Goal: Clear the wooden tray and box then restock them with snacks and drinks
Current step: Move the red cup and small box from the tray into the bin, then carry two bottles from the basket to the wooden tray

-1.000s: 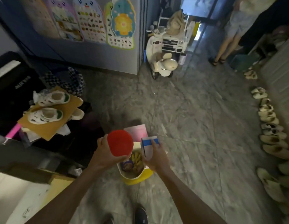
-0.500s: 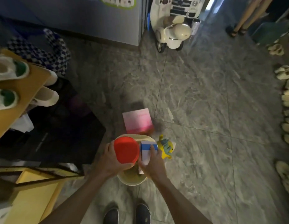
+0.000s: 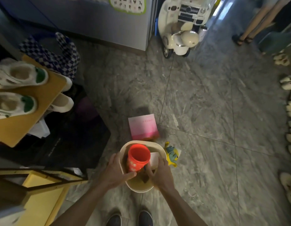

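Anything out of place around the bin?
Yes. A pink booklet and a yellow-and-blue packet lie loose on the floor beside the cream bin, not in it. Inside, the red canister and white box show no spill.

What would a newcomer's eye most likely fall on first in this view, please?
Probably the red canister, standing in the cream bucket on the floor at bottom centre. The left hand grips it and the right hand holds a white box beside it. Next come the pink booklet lying just beyond the bucket, and the white toy scooter by the wall at top.
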{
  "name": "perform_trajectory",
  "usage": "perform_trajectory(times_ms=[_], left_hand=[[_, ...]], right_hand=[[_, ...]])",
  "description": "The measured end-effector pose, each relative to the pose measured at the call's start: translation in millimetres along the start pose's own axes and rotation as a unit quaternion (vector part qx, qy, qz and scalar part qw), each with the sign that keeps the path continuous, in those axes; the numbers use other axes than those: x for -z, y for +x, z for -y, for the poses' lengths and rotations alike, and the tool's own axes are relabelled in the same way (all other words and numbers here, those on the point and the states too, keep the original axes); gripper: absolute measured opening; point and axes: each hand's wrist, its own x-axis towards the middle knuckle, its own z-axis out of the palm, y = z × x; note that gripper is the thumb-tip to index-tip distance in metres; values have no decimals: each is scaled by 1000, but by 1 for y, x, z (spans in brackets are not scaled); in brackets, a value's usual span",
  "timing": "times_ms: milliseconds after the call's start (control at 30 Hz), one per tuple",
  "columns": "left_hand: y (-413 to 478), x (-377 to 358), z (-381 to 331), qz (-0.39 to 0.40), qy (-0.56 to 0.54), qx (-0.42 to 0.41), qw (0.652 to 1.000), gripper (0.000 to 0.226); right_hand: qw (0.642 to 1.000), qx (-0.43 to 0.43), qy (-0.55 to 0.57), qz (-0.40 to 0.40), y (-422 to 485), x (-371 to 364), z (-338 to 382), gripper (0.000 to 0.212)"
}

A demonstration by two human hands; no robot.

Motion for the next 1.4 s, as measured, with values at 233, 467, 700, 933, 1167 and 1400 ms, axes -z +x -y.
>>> perform_trajectory(times_ms=[233,467,700,933,1167,1400], left_hand=[[-60,93,-46,-24,42,-30,998,124],[-137,202,-86,-144,104,-139,974,118],[-219,313,-109,-264,116,-133,948,123],[-321,362,-110,-377,121,-54,917,118],[-455,318,-59,-474,115,63,871,106],[-649,223,19,-535,95,237,805,96]], right_hand=[[995,57,-73,-34,-42,88,55,105],[976,156,-124,-87,-110,182,152,102],[950,271,-111,-109,-177,275,277,104],[893,418,-138,-100,-229,315,351,118],[830,541,-138,-3,-315,279,379,110],[725,658,-183,92,-468,181,390,107]])
